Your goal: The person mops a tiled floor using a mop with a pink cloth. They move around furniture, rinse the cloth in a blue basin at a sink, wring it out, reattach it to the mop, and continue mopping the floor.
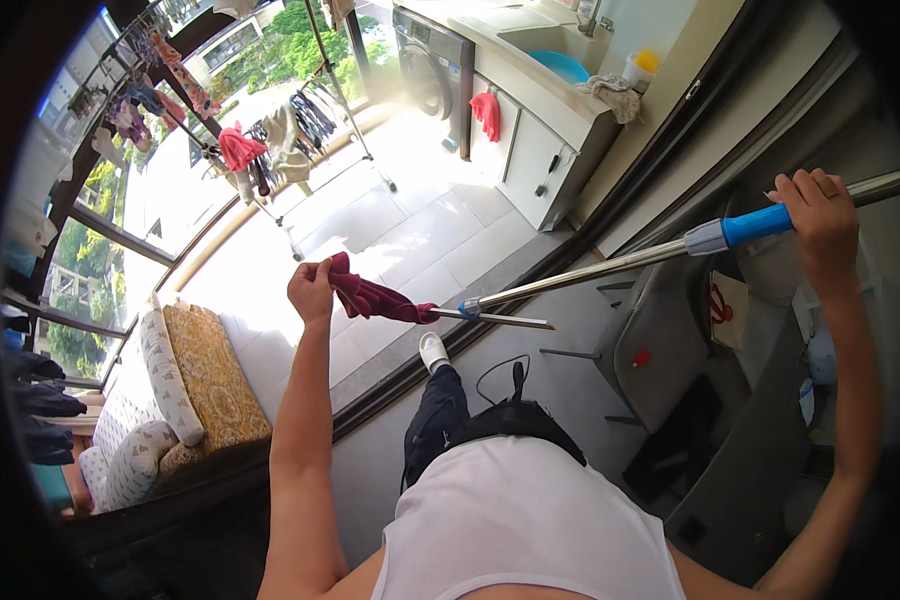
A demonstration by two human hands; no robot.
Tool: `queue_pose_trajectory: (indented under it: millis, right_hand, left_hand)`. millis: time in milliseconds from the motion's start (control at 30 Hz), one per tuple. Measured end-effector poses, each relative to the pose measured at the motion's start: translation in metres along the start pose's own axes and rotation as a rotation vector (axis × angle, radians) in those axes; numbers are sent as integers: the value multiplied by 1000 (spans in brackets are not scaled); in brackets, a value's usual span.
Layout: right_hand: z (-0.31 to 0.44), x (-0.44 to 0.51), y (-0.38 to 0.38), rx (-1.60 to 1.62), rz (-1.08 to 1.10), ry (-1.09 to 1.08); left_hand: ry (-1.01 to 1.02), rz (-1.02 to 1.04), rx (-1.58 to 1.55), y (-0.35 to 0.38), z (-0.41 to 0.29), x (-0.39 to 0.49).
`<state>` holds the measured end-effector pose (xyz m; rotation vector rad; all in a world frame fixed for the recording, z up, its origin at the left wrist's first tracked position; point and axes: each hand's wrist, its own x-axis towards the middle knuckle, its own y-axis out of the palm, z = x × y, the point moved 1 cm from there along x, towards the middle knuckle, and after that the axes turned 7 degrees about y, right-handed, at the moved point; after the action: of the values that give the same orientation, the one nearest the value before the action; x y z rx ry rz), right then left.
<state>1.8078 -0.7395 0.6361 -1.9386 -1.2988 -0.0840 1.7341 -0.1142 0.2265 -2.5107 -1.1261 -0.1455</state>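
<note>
My left hand (312, 291) pinches one end of a dark red cloth (375, 298). The cloth stretches to the right, its other end gathered at the narrow flat head (514, 320) of a pole. From a blue and grey joint on that head, a telescopic metal pole (592, 271) runs up to the right. Its blue grip sleeve (757, 226) lies just beside my right hand (819, 214), which is closed around the pole near the sleeve's upper end. How the cloth is fixed to the head cannot be told.
A sliding-door track (390, 397) crosses the floor at my feet. Ahead stand a drying rack (360, 142) with clothes, a washing machine (431, 75) and a sink cabinet (544, 161). A patterned sofa (214, 375) is at left, a grey chair (664, 337) at right.
</note>
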Motion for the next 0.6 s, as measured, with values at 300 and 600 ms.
queue_pose_trajectory:
  millis: [300, 600]
  right_hand:
    - [-51, 89, 45, -139, 242, -5]
    - [-144, 105, 73, -158, 451, 32]
  left_hand:
    - [-190, 77, 53, 97, 63, 145]
    - [-214, 245, -172, 222, 68, 216]
